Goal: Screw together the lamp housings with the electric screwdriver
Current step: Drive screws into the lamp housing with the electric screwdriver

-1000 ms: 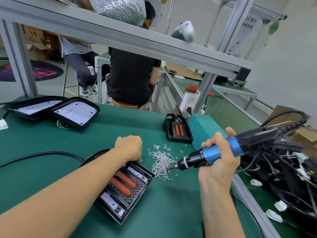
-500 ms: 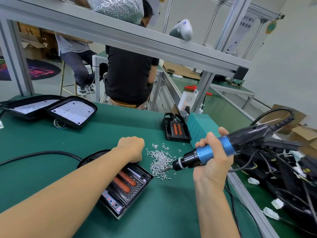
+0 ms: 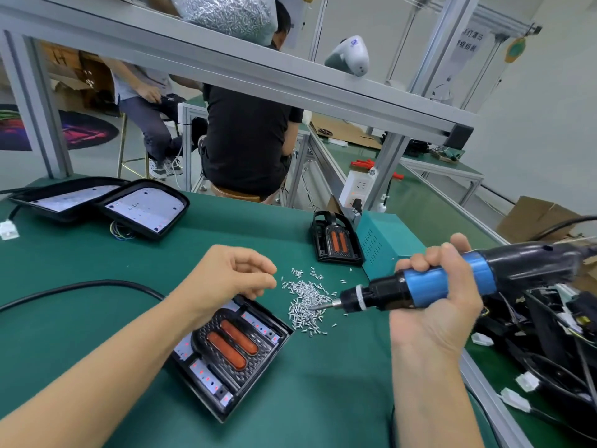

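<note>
A black lamp housing [image 3: 232,350] with two orange lenses lies on the green table in front of me. My left hand [image 3: 232,276] hovers over its far corner, fingers loosely curled, with nothing visible in them. Just right of it is a heap of small silver screws [image 3: 307,302]. My right hand [image 3: 433,305] grips the blue-and-black electric screwdriver [image 3: 378,294], held nearly level, its bit tip touching the screw heap.
A second small housing [image 3: 336,242] leans against a teal box [image 3: 384,244]. Two larger housings [image 3: 145,208] lie at the back left. A black cable [image 3: 80,286] crosses the left side. Black parts and wiring [image 3: 549,334] pile up beyond the right edge. Two people [image 3: 245,140] sit behind the bench.
My left hand has lifted off the housing and opened a little toward the screws. The screwdriver tip has stayed at the screw heap.
</note>
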Available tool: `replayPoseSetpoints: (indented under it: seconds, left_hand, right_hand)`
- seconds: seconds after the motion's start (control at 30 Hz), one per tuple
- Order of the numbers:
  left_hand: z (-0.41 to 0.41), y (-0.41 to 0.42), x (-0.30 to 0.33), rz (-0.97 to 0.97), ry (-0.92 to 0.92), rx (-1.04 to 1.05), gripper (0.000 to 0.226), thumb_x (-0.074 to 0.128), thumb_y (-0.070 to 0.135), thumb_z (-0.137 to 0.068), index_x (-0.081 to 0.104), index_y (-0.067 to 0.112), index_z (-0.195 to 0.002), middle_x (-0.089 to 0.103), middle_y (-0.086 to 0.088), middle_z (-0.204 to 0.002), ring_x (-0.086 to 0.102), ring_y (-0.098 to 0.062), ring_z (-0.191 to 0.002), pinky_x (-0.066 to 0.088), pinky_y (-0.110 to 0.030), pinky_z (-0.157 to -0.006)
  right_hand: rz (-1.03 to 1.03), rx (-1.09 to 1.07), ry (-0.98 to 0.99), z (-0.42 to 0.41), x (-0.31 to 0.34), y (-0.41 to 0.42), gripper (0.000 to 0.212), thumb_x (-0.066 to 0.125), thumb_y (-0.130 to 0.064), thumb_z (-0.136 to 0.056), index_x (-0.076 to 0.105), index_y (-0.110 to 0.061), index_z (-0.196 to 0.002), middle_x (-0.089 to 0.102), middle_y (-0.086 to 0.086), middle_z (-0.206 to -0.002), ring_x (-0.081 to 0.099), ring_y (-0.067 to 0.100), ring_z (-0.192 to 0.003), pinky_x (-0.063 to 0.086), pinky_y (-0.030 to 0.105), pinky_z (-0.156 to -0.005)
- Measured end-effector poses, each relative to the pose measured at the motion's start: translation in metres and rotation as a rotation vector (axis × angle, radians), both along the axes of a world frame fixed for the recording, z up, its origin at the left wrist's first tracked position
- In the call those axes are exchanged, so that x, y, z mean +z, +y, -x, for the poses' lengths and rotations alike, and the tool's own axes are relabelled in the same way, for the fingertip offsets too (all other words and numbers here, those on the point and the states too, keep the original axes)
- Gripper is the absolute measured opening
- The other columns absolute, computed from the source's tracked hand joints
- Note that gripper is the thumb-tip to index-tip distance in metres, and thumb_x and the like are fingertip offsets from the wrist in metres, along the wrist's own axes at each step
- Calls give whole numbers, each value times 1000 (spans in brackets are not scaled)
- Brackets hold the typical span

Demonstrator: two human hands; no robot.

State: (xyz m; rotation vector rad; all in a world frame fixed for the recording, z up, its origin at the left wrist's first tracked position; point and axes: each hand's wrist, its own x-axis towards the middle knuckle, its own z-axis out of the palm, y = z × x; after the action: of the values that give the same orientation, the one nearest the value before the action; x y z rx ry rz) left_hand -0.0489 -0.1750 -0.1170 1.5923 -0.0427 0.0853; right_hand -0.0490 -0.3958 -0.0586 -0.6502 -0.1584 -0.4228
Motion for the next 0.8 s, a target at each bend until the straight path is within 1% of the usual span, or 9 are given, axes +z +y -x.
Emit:
replayPoseSetpoints:
  seconds: [0.07, 0.17, 0.27, 0.37, 0.4, 0.47, 0.57, 0.73, 0.8]
  left_hand:
    - [16, 2, -3, 102, 25, -13, 11, 79, 2, -66, 76, 8, -74, 66, -15, -65, 56, -15, -53, 49, -20, -53]
    - [37, 2, -5, 177, 89, -68, 23, 81, 13, -58, 77, 7, -79, 66, -16, -67, 56, -16, -56, 51, -24, -52]
    - [50, -2, -5, 198, 96, -71, 18, 77, 9, -59, 77, 7, -77, 68, -13, -66, 55, -15, -53, 50, -22, -51]
    - [56, -4, -4, 224, 82, -67, 9, 73, 1, -68, 77, 6, -75, 70, -13, -67, 58, -15, -54, 51, -22, -50]
    - [59, -4, -4, 220, 86, -72, 9, 73, 4, -69, 77, 7, -76, 71, -13, -69, 59, -16, -55, 51, -23, -50]
    - [63, -4, -4, 208, 95, -72, 15, 73, 15, -65, 78, 12, -79, 73, -13, -74, 60, -17, -58, 53, -26, -51]
    - [67, -5, -6, 227, 77, -68, 18, 71, 18, -63, 78, 15, -79, 73, -13, -77, 60, -16, -58, 52, -24, -53]
    - [68, -8, -5, 273, 42, -75, 14, 70, 11, -65, 78, 10, -77, 73, -13, -74, 59, -11, -56, 50, -20, -54]
    - [68, -9, -5, 274, 34, -71, 11, 69, 5, -70, 78, 8, -77, 72, -14, -74, 58, -11, -56, 50, -19, -55]
  right_hand:
    - [-28, 38, -13, 5, 6, 4, 21, 59, -9, -76, 59, -23, -93, 51, -9, -59, 50, 6, -50, 47, 19, -58]
    - [-58, 79, -42, 13, 13, 13, 19, 59, -14, -74, 59, -23, -91, 51, -9, -59, 49, 5, -50, 46, 19, -58]
    - [-66, 117, -76, 20, 18, 24, 18, 56, -15, -76, 58, -23, -92, 50, -9, -60, 48, 5, -49, 45, 18, -57]
    - [-37, 139, -104, 25, 21, 34, 18, 54, -14, -77, 57, -22, -93, 50, -8, -59, 48, 5, -49, 45, 18, -57]
    - [-21, 135, -108, 26, 21, 36, 19, 54, -13, -76, 57, -21, -93, 50, -7, -59, 48, 6, -49, 45, 18, -56]
    - [8, 129, -115, 29, 22, 39, 21, 53, -13, -75, 57, -21, -94, 49, -7, -58, 47, 6, -48, 45, 18, -56]
    - [32, 137, -117, 32, 21, 41, 22, 53, -13, -75, 56, -21, -95, 49, -7, -58, 47, 6, -48, 45, 19, -55]
    - [43, 147, -118, 34, 21, 42, 23, 53, -12, -74, 55, -21, -95, 49, -7, -57, 47, 6, -48, 45, 19, -54]
    - [50, 146, -116, 35, 21, 41, 23, 54, -12, -74, 55, -20, -96, 49, -7, -58, 47, 6, -48, 46, 20, -55]
